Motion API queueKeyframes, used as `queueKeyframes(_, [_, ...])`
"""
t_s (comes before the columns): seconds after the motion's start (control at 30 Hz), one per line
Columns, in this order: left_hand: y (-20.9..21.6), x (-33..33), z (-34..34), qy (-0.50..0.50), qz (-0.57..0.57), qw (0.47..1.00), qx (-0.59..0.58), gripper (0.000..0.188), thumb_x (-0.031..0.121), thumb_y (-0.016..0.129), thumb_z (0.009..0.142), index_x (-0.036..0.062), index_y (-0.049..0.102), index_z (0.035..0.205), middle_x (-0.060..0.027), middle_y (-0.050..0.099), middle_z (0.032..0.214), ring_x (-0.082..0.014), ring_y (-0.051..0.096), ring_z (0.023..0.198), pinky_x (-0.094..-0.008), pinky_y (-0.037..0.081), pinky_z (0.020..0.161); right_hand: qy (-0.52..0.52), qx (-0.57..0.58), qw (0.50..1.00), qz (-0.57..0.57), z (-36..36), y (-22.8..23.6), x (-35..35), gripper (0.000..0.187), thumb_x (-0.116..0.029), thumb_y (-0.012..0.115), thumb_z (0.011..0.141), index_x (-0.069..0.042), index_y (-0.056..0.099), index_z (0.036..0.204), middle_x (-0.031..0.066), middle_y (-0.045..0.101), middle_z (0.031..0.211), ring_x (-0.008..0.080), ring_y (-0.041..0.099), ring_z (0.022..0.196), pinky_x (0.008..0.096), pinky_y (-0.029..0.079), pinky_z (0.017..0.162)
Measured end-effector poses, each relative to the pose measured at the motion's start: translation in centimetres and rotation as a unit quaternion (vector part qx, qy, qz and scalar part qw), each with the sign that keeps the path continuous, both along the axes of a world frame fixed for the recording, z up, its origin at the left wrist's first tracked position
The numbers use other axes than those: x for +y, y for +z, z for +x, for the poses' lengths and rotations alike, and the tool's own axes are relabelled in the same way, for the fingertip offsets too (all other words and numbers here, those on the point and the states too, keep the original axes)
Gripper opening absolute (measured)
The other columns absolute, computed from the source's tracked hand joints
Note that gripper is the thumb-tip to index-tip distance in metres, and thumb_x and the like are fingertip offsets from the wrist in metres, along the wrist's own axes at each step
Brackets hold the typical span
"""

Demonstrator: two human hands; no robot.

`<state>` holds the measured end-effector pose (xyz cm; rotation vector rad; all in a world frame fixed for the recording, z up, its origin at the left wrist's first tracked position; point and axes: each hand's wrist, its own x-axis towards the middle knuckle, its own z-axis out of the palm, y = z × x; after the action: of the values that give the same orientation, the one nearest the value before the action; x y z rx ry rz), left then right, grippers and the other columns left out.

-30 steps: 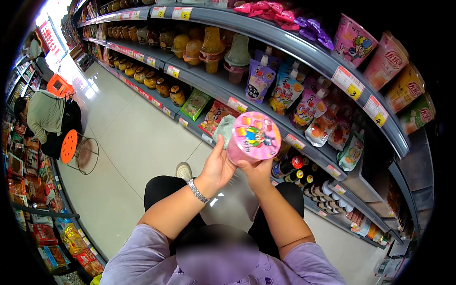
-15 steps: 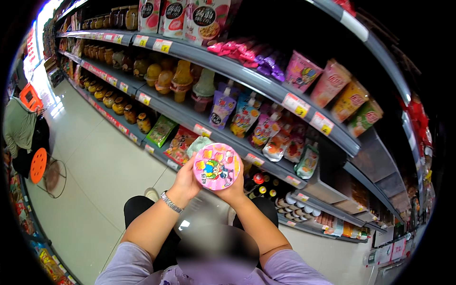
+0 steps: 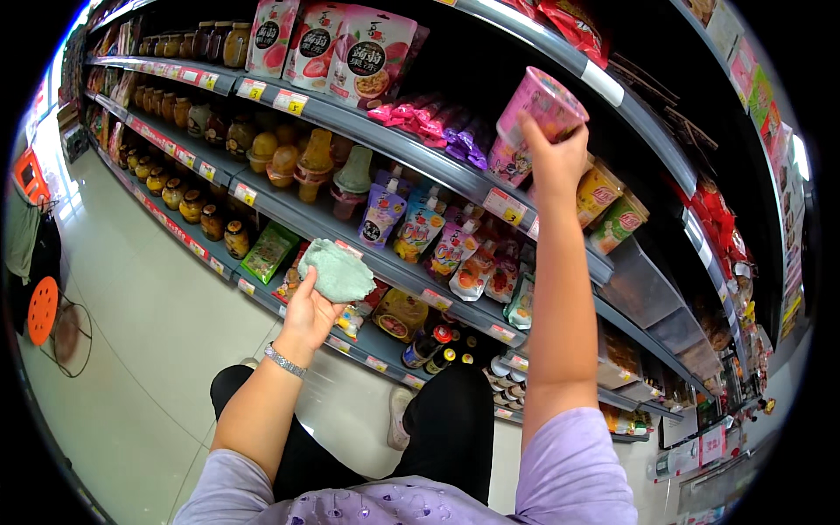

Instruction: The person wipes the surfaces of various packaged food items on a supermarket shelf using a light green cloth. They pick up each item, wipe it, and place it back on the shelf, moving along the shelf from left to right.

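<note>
A crumpled pale green cloth (image 3: 337,271) is gripped in my left hand (image 3: 308,317), in front of the lower shelves, with the thumb along its near edge. My right hand (image 3: 558,162) is raised to the upper shelf and wrapped round a pink printed cup (image 3: 551,98). The cup is tilted over the shelf edge. Just below it stands another pink cup (image 3: 507,164), partly covered by the held one and my fingers. Beyond my right wrist are a yellow cup (image 3: 598,192) and a green-and-white cup (image 3: 620,222).
Purple and pink wrapped sticks (image 3: 464,144) lie left of the cups, beside upright pink pouches (image 3: 372,54). Spouted pouches (image 3: 417,229) and jelly-filled containers (image 3: 315,166) fill the shelf below. Glass jars (image 3: 191,206) line the left. An orange stool seat (image 3: 42,311) stands across the aisle.
The pink cup went from between both hands up to the upper shelf in my right hand. My left hand let go of the cup and moved left, with the green cloth now plainly visible.
</note>
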<state>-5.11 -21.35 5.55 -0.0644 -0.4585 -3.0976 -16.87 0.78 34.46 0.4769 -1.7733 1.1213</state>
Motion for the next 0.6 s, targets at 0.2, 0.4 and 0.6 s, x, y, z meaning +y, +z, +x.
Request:
queueKeyframes(0.2, [0.2,-0.6,0.2,-0.005,-0.006,1.0,0.003,0.047,0.034,0.035,0.098,0.0018,0.035,0.132,-0.0139,0.047,0.132,-0.0304,0.049,0.119,-0.0447,0.042,0.098,-0.29,-0.041,0.95,0.113,-3.5,2.4,0.5,0.089,-0.042,0.077,0.061,0.009,0.038,0.123,0.0262,0.051,0.117,0.0391,0.045,0.114,0.0452,0.03,0.1])
queueKeyframes(0.4, [0.1,-0.9,0.4,-0.009,-0.008,1.0,-0.008,0.045,0.035,0.036,0.098,0.0027,0.038,0.13,-0.0128,0.05,0.129,-0.0275,0.052,0.116,-0.0414,0.044,0.096,-0.381,-0.059,0.91,0.153,-4.4,1.9,1.3,0.101,-0.059,0.07,0.063,0.01,0.033,0.128,0.029,0.05,0.119,0.0407,0.04,0.119,0.0472,0.022,0.104])
queueKeyframes(0.6, [0.2,-1.2,0.8,-0.001,-0.005,1.0,-0.031,0.045,0.033,0.037,0.098,0.003,0.037,0.131,-0.0126,0.048,0.131,-0.0284,0.049,0.118,-0.0431,0.042,0.099,-0.323,-0.044,0.925,0.193,-4.9,2.9,3.5,0.093,-0.061,0.067,0.067,0.002,0.038,0.129,0.0255,0.054,0.117,0.0387,0.046,0.115,0.0441,0.031,0.101])
